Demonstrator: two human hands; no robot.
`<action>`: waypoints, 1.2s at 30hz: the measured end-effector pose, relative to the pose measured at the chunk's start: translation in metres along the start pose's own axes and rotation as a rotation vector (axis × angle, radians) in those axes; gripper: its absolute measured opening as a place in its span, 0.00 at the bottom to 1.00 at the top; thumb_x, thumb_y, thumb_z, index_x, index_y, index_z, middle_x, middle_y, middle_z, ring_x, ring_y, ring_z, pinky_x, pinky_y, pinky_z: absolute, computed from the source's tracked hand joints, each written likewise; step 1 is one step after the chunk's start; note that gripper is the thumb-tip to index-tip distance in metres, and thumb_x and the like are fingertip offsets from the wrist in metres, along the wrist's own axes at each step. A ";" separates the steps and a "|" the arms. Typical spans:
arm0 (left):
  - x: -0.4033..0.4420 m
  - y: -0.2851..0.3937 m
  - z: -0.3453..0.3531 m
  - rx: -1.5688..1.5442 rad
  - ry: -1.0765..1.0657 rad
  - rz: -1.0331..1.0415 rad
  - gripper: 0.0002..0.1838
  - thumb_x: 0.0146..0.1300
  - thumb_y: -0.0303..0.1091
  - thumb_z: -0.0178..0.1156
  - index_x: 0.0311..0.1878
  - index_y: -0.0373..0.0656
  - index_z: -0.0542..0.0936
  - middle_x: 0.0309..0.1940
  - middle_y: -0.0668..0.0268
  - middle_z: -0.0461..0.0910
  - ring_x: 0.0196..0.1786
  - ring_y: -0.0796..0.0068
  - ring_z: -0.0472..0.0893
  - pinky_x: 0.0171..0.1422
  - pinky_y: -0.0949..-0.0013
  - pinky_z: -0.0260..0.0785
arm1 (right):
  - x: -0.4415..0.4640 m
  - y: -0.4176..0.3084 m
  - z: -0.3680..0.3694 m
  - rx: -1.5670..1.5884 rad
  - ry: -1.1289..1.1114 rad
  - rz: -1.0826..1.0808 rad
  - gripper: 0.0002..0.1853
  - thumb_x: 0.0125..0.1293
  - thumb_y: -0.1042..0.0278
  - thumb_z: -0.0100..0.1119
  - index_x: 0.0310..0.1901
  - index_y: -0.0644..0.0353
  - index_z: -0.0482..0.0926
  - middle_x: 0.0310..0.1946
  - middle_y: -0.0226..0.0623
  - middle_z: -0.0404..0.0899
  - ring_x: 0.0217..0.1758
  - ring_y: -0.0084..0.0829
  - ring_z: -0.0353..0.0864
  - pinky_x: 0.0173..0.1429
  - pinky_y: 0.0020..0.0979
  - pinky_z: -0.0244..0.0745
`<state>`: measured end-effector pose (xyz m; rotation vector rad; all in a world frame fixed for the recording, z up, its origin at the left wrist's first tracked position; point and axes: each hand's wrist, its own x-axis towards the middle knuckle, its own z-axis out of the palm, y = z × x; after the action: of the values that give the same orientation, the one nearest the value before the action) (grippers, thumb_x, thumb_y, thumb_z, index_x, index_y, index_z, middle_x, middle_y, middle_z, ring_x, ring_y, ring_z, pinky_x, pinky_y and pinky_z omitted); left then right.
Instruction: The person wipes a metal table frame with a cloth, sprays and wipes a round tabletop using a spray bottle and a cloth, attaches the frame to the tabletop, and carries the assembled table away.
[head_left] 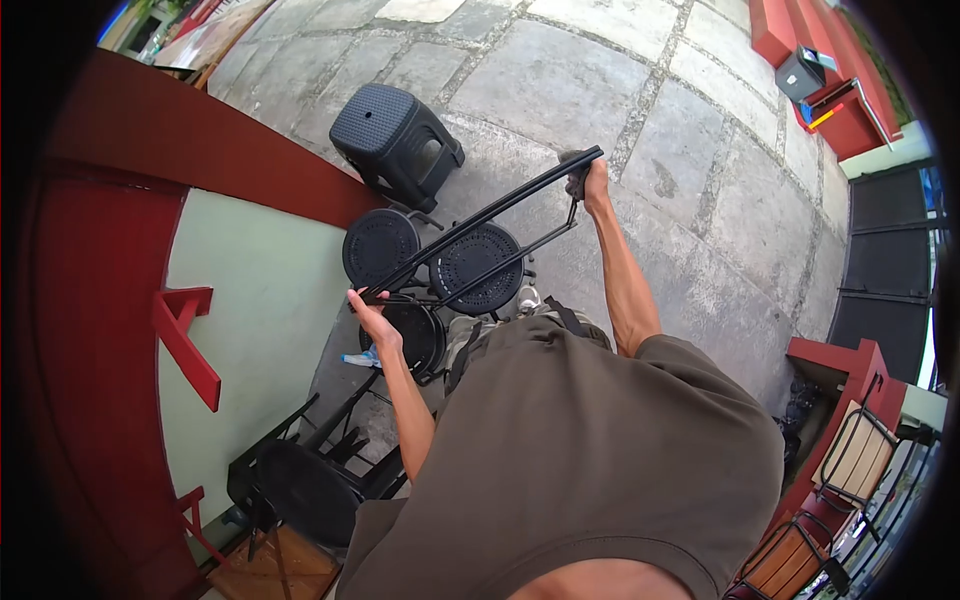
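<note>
- Left hand (373, 318) closed round the near left end of a black metal frame (490, 213)
- Right hand (596, 186) clasped round its far right end
- Below it, round black stools (380, 243)
- Far right, a grey bin (800, 76), contents unclear

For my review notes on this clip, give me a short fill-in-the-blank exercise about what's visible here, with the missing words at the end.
1. Of the left hand and the right hand, the one nearer the pale green wall is the ____ one.
2. The black frame is held by ____ of the person's hands.
3. Unlike the round stools, the plastic stool has a ____ seat.
4. The upper wall bracket is coloured ____.

Missing words: left; both; square; red.
</note>
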<state>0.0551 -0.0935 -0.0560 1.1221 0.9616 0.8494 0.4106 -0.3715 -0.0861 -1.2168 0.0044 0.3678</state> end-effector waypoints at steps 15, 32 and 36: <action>-0.008 0.073 -0.002 0.411 -0.063 -0.150 0.38 0.72 0.65 0.43 0.77 0.50 0.58 0.76 0.59 0.58 0.74 0.55 0.60 0.73 0.45 0.51 | -0.148 -0.115 0.222 -0.959 -0.327 -0.591 0.27 0.69 0.52 0.52 0.18 0.63 0.81 0.13 0.51 0.73 0.20 0.51 0.77 0.29 0.46 0.72; -0.004 0.003 0.007 0.038 0.052 -0.043 0.35 0.74 0.61 0.48 0.63 0.34 0.72 0.65 0.55 0.72 0.70 0.60 0.70 0.71 0.57 0.64 | -0.176 0.063 0.267 -1.121 -0.726 -0.902 0.24 0.71 0.53 0.52 0.19 0.58 0.78 0.16 0.43 0.79 0.20 0.44 0.82 0.26 0.42 0.74; -0.009 0.007 0.024 0.158 0.146 -0.047 0.33 0.73 0.65 0.44 0.51 0.41 0.79 0.58 0.61 0.77 0.64 0.63 0.72 0.71 0.43 0.60 | -0.154 0.058 0.236 -1.183 -0.572 -0.993 0.22 0.69 0.54 0.55 0.19 0.56 0.77 0.16 0.40 0.78 0.20 0.40 0.79 0.29 0.40 0.70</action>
<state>0.0739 -0.1077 -0.0440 1.1792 1.1885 0.8367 0.2047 -0.1808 -0.0252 -2.0130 -1.4306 -0.2451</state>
